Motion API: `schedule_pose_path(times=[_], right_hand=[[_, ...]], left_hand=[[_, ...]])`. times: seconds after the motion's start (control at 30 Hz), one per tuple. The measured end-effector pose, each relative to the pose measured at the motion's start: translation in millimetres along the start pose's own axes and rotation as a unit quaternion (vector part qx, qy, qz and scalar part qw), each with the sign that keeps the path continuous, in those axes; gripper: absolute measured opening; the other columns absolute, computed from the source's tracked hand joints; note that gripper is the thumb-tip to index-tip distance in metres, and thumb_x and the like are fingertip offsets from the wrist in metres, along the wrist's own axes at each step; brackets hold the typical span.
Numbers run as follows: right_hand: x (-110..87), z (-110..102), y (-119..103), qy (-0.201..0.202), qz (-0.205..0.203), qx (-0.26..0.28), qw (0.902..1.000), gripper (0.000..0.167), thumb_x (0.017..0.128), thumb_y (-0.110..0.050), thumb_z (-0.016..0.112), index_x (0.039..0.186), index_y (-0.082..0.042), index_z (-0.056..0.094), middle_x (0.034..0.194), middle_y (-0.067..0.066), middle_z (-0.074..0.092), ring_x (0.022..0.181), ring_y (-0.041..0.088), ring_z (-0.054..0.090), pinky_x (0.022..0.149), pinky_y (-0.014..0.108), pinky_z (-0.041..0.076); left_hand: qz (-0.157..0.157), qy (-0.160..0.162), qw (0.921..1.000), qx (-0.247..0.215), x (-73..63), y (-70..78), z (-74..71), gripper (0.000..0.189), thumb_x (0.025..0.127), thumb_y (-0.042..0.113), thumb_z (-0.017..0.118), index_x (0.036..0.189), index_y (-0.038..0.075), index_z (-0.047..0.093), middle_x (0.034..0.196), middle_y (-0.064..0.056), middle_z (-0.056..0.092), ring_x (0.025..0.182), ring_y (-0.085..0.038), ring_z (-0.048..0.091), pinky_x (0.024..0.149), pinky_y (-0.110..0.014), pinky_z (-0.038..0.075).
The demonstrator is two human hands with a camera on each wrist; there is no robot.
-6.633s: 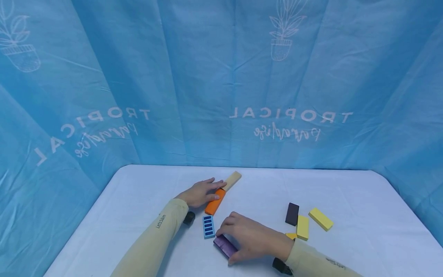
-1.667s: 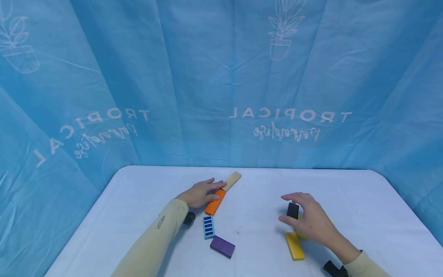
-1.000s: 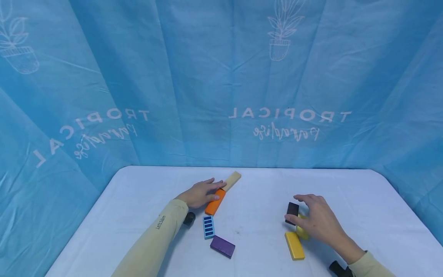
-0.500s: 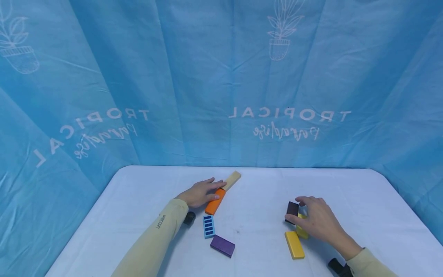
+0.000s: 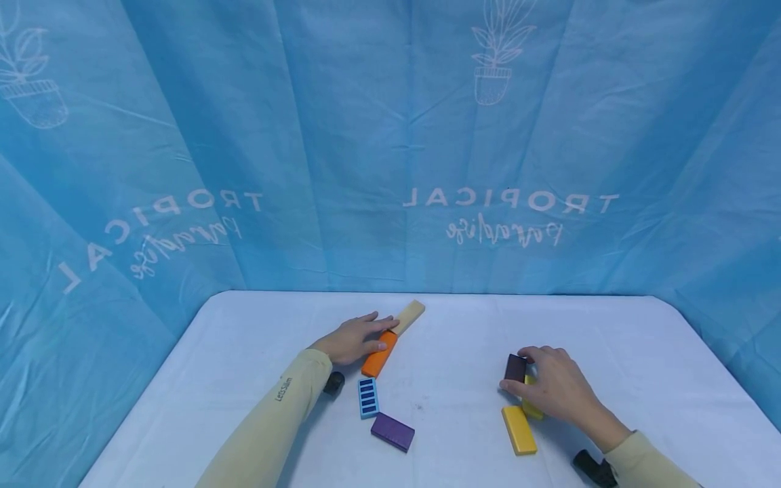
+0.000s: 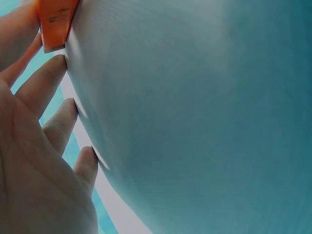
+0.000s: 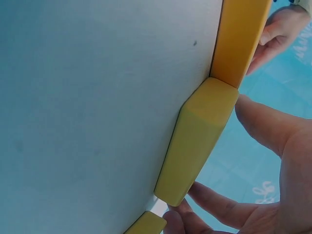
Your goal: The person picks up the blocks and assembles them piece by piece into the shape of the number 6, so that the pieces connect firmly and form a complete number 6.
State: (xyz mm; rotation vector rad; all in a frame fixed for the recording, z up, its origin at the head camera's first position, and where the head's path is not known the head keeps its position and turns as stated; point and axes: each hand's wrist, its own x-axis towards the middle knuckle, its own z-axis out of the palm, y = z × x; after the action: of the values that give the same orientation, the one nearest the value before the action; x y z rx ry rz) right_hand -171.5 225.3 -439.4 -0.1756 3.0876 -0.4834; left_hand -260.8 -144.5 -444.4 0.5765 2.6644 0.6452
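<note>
My left hand (image 5: 354, 341) lies across the joint of an orange block (image 5: 378, 356) and a beige block (image 5: 411, 316), which stand end to end. Its fingers are extended, the thumb touching the orange block. Over on the right, my right hand (image 5: 563, 385) pinches a dark brown block (image 5: 515, 367) between thumb and index finger. Under that hand a yellow block (image 5: 533, 407) shows partly, close to a mustard block (image 5: 519, 431). In the right wrist view the yellow block (image 7: 192, 141) hides the dark brown one; another yellow block (image 7: 147, 224) is at the bottom edge.
A light blue block (image 5: 369, 398) with dark blue panels follows the orange one, and a purple block (image 5: 393, 432) is at its lower end. Everything lies on a white-covered table (image 5: 274, 312). A blue printed curtain (image 5: 366, 149) surrounds the far and side edges.
My right hand has let go of the purple block, now angled differently at the light blue block, and moved right. Its thumb and index finger have closed on the dark brown block. Left hand stayed.
</note>
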Motion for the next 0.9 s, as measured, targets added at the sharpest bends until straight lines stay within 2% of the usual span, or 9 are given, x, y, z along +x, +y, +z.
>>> schedule_pose_path(times=[0.23,0.5,0.77,0.9], right_hand=[[3.4,0.1,-1.0,-0.013,0.006,-0.002,0.9999,0.073,0.076,-0.051,0.084,0.121,0.002,0.066,0.109,0.021,0.067,0.097,0.036,0.058,0.085,0.056,0.050],[5.4,-0.2,-0.1,-0.024,0.008,-0.002,0.9997,0.076,0.075,-0.054,0.084,0.122,0.003,0.064,0.107,0.019,0.066,0.097,0.035,0.058,0.084,0.055,0.052],[3.4,0.2,-0.7,-0.015,0.003,0.001,0.9999,0.072,0.075,-0.049,0.085,0.121,0.004,0.065,0.109,0.023,0.066,0.099,0.039,0.058,0.084,0.057,0.051],[4.0,0.1,-0.9,-0.016,0.007,0.002,0.9998,0.073,0.076,-0.049,0.085,0.121,0.004,0.065,0.109,0.023,0.066,0.099,0.038,0.058,0.084,0.056,0.051]], left_hand=[[0.001,-0.001,1.0000,-0.001,0.3,-1.5,0.7,0.053,0.103,0.033,0.057,0.155,0.031,0.042,0.163,-0.005,0.031,0.150,-0.035,0.024,0.117,-0.061,0.022],[0.004,0.000,1.0000,-0.002,1.2,-2.4,1.5,0.054,0.103,0.034,0.058,0.154,0.031,0.042,0.163,-0.006,0.031,0.150,-0.036,0.025,0.117,-0.061,0.023],[0.023,-0.002,0.9997,0.004,1.6,-5.0,2.0,0.054,0.103,0.032,0.057,0.155,0.028,0.042,0.162,-0.003,0.033,0.150,-0.035,0.024,0.117,-0.061,0.023],[0.023,-0.003,0.9997,0.002,0.5,-4.4,1.0,0.054,0.103,0.034,0.057,0.155,0.029,0.042,0.162,-0.002,0.033,0.150,-0.035,0.024,0.117,-0.061,0.022]])
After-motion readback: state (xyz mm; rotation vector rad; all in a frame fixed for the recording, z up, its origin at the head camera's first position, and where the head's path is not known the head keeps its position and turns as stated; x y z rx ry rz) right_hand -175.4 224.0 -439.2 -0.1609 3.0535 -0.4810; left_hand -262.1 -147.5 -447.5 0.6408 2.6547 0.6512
